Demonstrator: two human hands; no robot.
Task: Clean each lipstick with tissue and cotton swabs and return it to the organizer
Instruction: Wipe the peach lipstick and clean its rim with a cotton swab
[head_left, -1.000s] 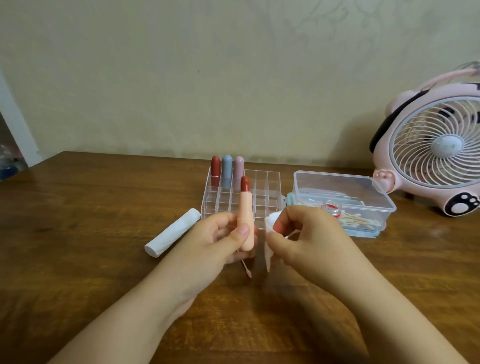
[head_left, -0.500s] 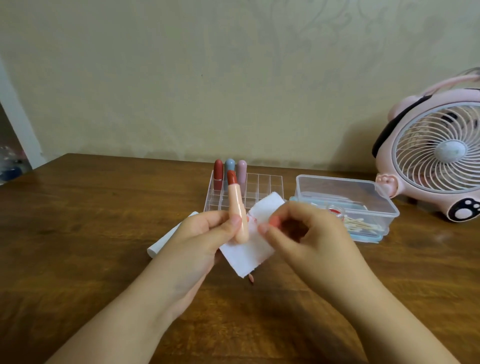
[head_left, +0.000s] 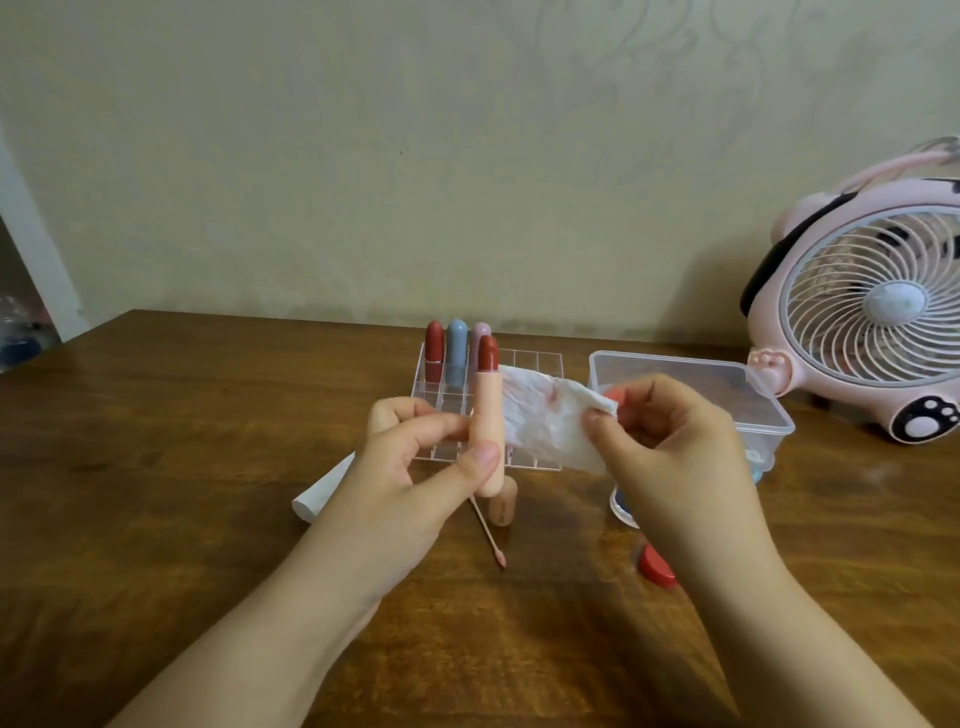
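My left hand (head_left: 415, 462) grips an open peach lipstick (head_left: 488, 421) upright, its dark red bullet pointing up. My right hand (head_left: 670, 447) pinches a white tissue (head_left: 545, 421) with faint red stains, spread just right of the lipstick tube. Behind them stands the clear organizer (head_left: 535, 364) with three capped lipsticks, red (head_left: 434, 347), blue (head_left: 457, 349) and pink (head_left: 479, 332), in its back left slots. A used cotton swab (head_left: 488, 535) and the peach cap (head_left: 503, 506) lie on the table below the lipstick.
A clear plastic box (head_left: 748, 395) of cotton swabs sits right of the organizer. A pink fan (head_left: 872, 317) stands at the far right. A white tissue pack (head_left: 322, 491) lies left of my left hand. A red lid (head_left: 655, 566) and a small jar (head_left: 623, 509) lie by my right wrist.
The tissue went from bunched in my right hand to spread open beside the lipstick. The lipstick tilted left, then came back upright. Both hands rose slightly.
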